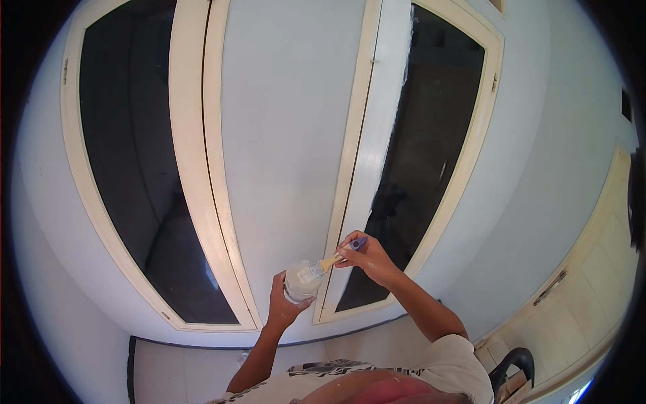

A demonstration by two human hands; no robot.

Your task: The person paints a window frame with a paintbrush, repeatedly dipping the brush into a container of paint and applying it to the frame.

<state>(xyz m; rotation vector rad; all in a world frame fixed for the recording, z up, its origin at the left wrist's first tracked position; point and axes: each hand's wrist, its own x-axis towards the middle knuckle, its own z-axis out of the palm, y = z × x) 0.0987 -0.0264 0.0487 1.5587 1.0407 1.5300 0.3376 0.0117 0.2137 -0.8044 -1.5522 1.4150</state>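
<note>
the left forearm [258, 357] is extending ahead of the torso [330, 368], and the left hand [284, 304] is cupping in a rounded grip, fingers [277, 283] and thumb facing each other. the right arm [427, 303] is bending at the elbow and slanting inward before the torso, while the right hand [367, 256] is pinching, sitting farther out from the torso than the left.

Before you, a wall [286, 135] lies between the left window [131, 141] and the right window [434, 135]. Nearer, a cup [301, 285] sits in your left hand [281, 306]; to its right, the brush [330, 261] in your right hand [365, 258] lies at its mouth. Right of both windows stands a door [585, 269].
</note>
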